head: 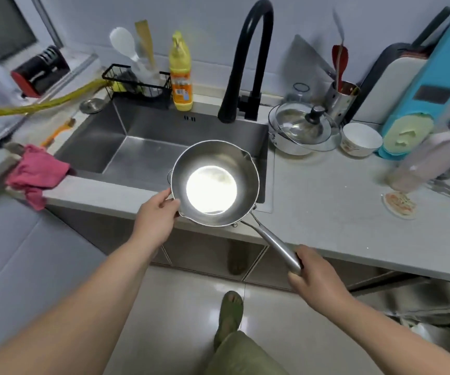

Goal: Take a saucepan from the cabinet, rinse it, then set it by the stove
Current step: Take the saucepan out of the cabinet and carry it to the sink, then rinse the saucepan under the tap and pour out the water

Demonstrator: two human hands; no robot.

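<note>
You held the saucepan (214,185) over the sink's (126,136) front edge, right hand (314,276) closed on its handle, left hand (159,212) pinching the rim. It looked dry, though glare hid the base. Best to centre it under the faucet (248,63) first.

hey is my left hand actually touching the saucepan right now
Touching. The head view shows the left hand with its fingers against the near left rim of the saucepan, no gap between them, while the right hand grips the handle.
</note>
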